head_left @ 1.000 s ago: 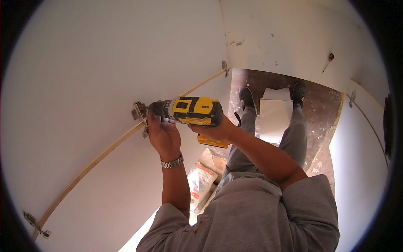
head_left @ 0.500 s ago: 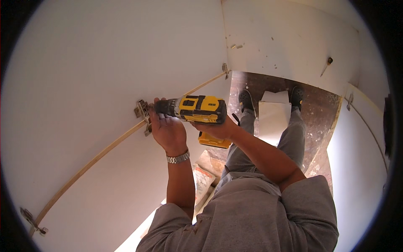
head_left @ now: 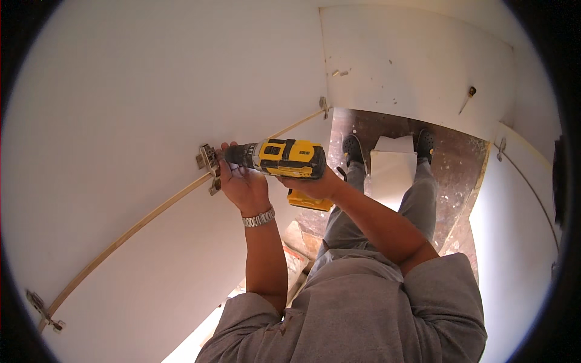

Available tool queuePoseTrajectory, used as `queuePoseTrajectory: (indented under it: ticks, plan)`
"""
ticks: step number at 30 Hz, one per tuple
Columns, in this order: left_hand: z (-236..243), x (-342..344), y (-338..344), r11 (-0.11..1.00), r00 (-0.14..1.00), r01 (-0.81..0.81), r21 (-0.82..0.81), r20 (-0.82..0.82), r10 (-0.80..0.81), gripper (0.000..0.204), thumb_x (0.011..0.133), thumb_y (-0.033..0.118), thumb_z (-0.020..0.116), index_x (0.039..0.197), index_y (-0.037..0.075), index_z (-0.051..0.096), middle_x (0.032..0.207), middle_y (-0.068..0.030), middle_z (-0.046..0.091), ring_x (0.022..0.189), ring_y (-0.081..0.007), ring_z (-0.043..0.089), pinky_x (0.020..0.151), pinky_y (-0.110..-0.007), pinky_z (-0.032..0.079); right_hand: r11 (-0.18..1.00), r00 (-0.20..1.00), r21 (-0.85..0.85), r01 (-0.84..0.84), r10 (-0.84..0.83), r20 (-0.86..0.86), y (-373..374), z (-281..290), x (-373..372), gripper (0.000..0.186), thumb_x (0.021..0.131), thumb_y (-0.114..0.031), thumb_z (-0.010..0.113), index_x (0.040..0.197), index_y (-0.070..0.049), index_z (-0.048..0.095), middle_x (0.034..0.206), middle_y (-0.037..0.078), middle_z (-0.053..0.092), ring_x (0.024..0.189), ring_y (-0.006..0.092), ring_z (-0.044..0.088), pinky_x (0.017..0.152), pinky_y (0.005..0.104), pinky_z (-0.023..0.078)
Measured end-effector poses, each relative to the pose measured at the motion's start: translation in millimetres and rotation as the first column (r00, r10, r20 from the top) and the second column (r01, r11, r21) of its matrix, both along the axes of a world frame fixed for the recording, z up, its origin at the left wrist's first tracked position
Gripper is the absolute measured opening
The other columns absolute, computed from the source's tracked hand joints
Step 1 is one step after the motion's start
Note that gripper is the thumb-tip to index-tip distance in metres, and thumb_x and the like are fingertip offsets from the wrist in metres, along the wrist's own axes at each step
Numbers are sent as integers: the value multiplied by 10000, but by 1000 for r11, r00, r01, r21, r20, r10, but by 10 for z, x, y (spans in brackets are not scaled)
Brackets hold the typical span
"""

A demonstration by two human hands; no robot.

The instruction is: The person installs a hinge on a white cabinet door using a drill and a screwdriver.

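My right hand (head_left: 319,185) is wrapped round the grip of a yellow and black cordless drill (head_left: 292,159), its battery hanging below the fist. The drill lies level, chuck pointing left at a metal cabinet hinge (head_left: 209,160) on the edge of a white panel. My left hand (head_left: 247,189), with a metal watch on its wrist, is at the front of the chuck, fingers curled beside the hinge. Whatever those fingertips pinch is hidden by the hand and chuck, as is the drill's tip.
More hinges sit along the panel edge, one at lower left (head_left: 43,310) and one farther off (head_left: 324,107). A screwdriver (head_left: 468,100) and small bits (head_left: 340,73) lie on the far white board (head_left: 417,54). A pale box (head_left: 393,172) stands between my feet on the stained floor.
The view has shifted slightly. Both hands and the drill keep nearly the same place at the hinge; the left wrist and forearm sit a little farther right.
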State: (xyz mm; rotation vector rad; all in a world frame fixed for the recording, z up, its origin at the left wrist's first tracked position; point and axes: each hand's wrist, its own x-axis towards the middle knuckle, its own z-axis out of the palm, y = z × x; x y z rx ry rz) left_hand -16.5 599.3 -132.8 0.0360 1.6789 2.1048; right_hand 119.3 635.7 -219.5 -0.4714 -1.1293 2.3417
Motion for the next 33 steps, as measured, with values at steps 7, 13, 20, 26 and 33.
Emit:
queuePoseTrajectory:
  ticks: [7,13,20,26,33]
  plan:
    - [-97,-192,8,983,994,81,163,60,-92,210,1026,246,443,1104,90,558,1104,-37,611,1049,-208,580,944,-407,482,1000,1000,6,2,-2,21,46,-2,-8,329,795,-179,757,1092,-83,653,1020,57,712,956,172,667,887,318,513]
    - [-146,-268,47,971,989,-20,237,148,-16,199,1031,244,432,1026,80,545,1029,-54,606,979,-208,594,913,-378,497,999,999,18,40,-41,13,28,-2,5,368,777,-174,771,1104,-72,637,1025,64,709,957,176,671,880,317,521]
    - [-465,-665,-125,975,993,50,216,95,-72,227,1046,229,400,992,56,539,933,-60,592,852,-201,560,843,-361,499,998,987,-26,64,-59,150,-79,-81,45,357,787,-166,778,1101,-63,644,999,52,715,899,147,682,838,304,547]
    - [-919,-552,-6,987,940,151,54,302,-160,235,1048,222,395,1043,40,544,1006,-83,616,945,-216,581,849,-364,482,981,959,-184,70,-15,282,-65,-117,734,308,809,-146,774,1078,-55,654,986,59,713,872,135,678,783,303,565]
    - [-1199,-318,133,893,901,379,-244,318,-295,535,1019,268,476,1451,1,307,1469,-159,396,1294,-292,458,1039,-434,425,966,875,-197,166,-52,481,-16,-198,1482,315,826,-117,764,1115,-55,653,1018,51,704,908,140,664,788,291,549]
